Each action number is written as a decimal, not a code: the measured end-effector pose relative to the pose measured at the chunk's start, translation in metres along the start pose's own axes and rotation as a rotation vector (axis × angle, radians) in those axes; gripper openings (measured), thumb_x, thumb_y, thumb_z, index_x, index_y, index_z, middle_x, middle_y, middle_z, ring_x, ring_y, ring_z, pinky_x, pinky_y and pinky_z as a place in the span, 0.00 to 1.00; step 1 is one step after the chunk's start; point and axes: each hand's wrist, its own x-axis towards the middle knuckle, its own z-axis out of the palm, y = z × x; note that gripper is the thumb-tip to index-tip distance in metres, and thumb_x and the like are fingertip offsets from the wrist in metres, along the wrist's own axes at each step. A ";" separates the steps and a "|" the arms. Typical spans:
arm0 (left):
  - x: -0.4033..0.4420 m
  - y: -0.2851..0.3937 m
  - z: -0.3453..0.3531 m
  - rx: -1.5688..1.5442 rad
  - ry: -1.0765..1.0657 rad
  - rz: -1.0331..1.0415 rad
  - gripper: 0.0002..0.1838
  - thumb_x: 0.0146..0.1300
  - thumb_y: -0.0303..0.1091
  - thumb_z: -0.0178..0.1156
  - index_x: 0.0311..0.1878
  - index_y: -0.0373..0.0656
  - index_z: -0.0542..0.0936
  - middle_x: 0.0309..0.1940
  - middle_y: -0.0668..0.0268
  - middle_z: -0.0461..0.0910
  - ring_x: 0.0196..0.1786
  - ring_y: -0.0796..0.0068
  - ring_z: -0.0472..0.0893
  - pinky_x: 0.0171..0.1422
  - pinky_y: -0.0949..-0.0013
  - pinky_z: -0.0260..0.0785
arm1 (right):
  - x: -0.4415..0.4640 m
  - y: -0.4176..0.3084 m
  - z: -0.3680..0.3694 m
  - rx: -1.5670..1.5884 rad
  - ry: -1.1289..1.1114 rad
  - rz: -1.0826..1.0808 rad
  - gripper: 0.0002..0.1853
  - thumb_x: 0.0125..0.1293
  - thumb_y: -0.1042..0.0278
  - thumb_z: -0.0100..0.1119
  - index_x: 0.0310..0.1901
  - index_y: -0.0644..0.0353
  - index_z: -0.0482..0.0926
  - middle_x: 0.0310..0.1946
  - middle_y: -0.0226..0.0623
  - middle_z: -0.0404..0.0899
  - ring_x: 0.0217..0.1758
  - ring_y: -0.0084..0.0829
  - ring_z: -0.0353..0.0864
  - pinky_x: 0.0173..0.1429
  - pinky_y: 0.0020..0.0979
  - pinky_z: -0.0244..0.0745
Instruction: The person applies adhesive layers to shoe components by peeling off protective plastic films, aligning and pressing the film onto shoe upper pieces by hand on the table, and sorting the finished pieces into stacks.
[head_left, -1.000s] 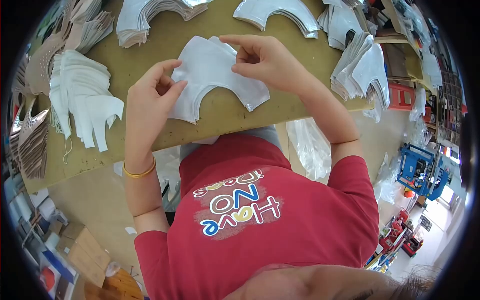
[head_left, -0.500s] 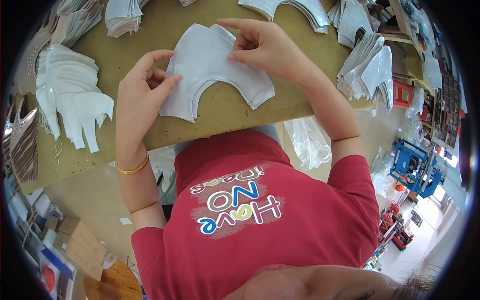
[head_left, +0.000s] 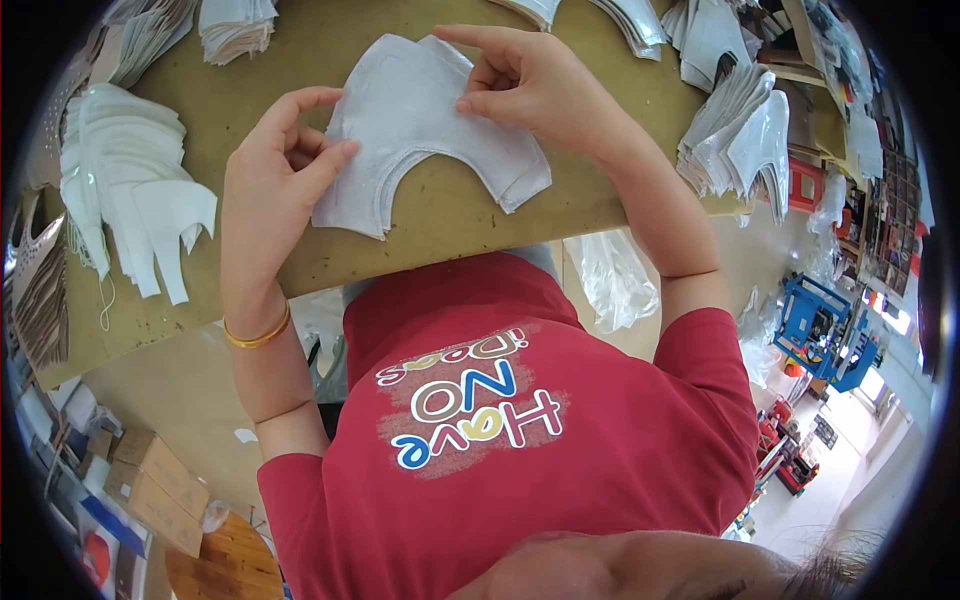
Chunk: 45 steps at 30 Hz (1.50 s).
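A white curved, arch-shaped piece (head_left: 410, 110), with more than one layered edge showing, lies near the front edge of the table (head_left: 500, 232). My left hand (head_left: 280, 180) is at its left side, thumb and index finger apart, their tips at its edge; the other fingers curl. On the upper right of the piece is my right hand (head_left: 535, 85), index finger stretched along the top edge and thumb tip on the surface, a gap between them.
White strap-like pieces (head_left: 135, 190) and a brown stack (head_left: 40, 290) lie on the left. Further white stacks (head_left: 235, 28) sit at the back, another (head_left: 735, 135) at the right. A clear plastic bag (head_left: 612, 280) hangs below the table edge.
The view has shifted, so the left stacks, the white piece and both hands appear higher and further left. The fingers keep nearly the same pose on the piece.
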 end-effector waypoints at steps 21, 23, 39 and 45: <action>0.003 0.007 0.001 -0.016 -0.033 -0.054 0.21 0.59 0.28 0.69 0.57 0.41 0.80 0.24 0.73 0.77 0.27 0.86 0.70 0.34 0.78 0.62 | 0.001 -0.007 -0.011 0.210 -0.072 0.066 0.32 0.58 0.74 0.67 0.67 0.63 0.74 0.30 0.32 0.82 0.29 0.20 0.79 0.35 0.25 0.76; 0.003 0.007 0.000 -0.019 -0.041 -0.053 0.21 0.59 0.28 0.69 0.57 0.41 0.80 0.24 0.73 0.78 0.28 0.86 0.71 0.34 0.78 0.62 | 0.000 -0.011 -0.013 0.285 -0.102 0.108 0.33 0.57 0.73 0.67 0.67 0.63 0.74 0.30 0.34 0.83 0.27 0.22 0.80 0.34 0.26 0.78; 0.001 0.006 0.001 -0.036 -0.017 -0.052 0.20 0.58 0.28 0.69 0.55 0.42 0.80 0.24 0.71 0.79 0.27 0.86 0.72 0.33 0.78 0.63 | -0.003 -0.006 0.000 -0.032 0.022 0.028 0.34 0.59 0.78 0.65 0.69 0.60 0.71 0.29 0.29 0.79 0.30 0.18 0.74 0.37 0.24 0.72; 0.001 0.004 0.001 -0.017 -0.010 -0.033 0.20 0.58 0.27 0.69 0.56 0.42 0.80 0.25 0.71 0.80 0.27 0.86 0.74 0.33 0.78 0.64 | -0.003 -0.006 0.003 -0.034 0.058 0.018 0.33 0.59 0.78 0.65 0.69 0.58 0.72 0.29 0.28 0.78 0.31 0.17 0.74 0.37 0.23 0.72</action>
